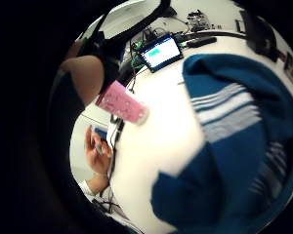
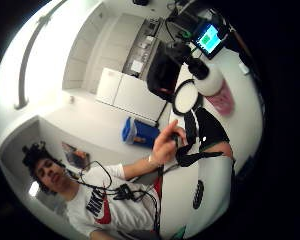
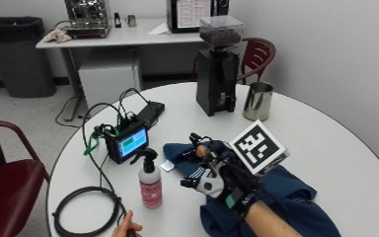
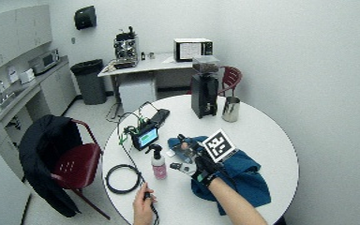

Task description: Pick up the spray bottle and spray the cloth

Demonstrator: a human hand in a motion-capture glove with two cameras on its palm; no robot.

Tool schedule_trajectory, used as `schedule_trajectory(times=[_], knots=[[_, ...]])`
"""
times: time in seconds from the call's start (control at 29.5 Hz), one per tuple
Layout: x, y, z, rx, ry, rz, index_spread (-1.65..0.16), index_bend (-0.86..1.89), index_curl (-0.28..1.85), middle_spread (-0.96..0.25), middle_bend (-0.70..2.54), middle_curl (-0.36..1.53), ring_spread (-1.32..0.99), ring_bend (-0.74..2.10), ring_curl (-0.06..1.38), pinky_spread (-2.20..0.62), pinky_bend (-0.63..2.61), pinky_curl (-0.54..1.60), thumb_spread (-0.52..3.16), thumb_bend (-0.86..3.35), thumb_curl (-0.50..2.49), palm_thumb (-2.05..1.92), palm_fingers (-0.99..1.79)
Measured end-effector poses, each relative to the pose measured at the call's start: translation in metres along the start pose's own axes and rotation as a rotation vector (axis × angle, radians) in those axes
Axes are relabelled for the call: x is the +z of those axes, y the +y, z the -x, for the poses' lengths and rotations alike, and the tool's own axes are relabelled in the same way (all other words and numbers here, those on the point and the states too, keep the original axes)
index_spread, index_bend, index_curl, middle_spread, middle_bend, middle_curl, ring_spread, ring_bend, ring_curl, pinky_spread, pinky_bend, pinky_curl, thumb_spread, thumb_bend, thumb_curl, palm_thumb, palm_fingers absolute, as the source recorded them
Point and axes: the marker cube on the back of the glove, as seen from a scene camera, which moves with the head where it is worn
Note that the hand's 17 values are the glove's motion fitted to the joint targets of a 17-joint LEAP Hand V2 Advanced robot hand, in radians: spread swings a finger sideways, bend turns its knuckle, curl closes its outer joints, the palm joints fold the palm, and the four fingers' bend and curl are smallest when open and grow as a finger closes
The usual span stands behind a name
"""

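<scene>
Reaching comes first: right hand (image 3: 215, 180), fingers spread and holding nothing above the blue cloth (image 3: 288, 197), should wrap the upright spray bottle (image 3: 150, 183) near the table's (image 3: 334, 143) left edge below its trigger.

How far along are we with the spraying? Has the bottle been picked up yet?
Nothing looks done yet. The pink spray bottle stands upright on the table, untouched, beside the blue cloth. The gloved right hand hovers over the cloth, empty, fingers relaxed, apart from the bottle. Left: reach the bottle, grip it, lift it, and spray the cloth.
</scene>
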Motion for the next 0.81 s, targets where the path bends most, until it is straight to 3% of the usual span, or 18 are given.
schedule_trajectory(times=[0.14,0.31,0.44,0.54,0.81], knots=[[-0.043,0.029,-0.003,-0.039,0.237,0.031,-0.35,0.02,0.02,-0.08,0.42,0.46,-0.06,0.60,0.41,0.20,0.53,0.41,1.03,-0.03,0.54,0.94,0.50],[-0.077,0.089,-0.011,0.109,0.401,0.074,-0.35,0.06,0.03,-0.07,0.44,0.45,-0.05,0.59,0.40,0.19,0.52,0.40,1.06,-0.03,0.52,0.91,0.53],[-0.092,0.102,-0.009,0.133,0.514,0.073,-0.35,0.07,0.05,-0.06,0.44,0.45,-0.03,0.57,0.40,0.19,0.51,0.40,1.07,-0.02,0.51,0.90,0.53],[-0.103,0.083,0.004,0.105,0.593,0.059,-0.35,0.09,0.06,-0.06,0.44,0.44,-0.02,0.55,0.39,0.19,0.51,0.39,1.09,-0.02,0.50,0.89,0.53],[-0.137,-0.050,0.105,-0.167,0.741,0.011,-0.36,0.10,0.09,-0.05,0.44,0.43,0.00,0.48,0.37,0.19,0.50,0.38,1.11,-0.02,0.49,0.88,0.50]])
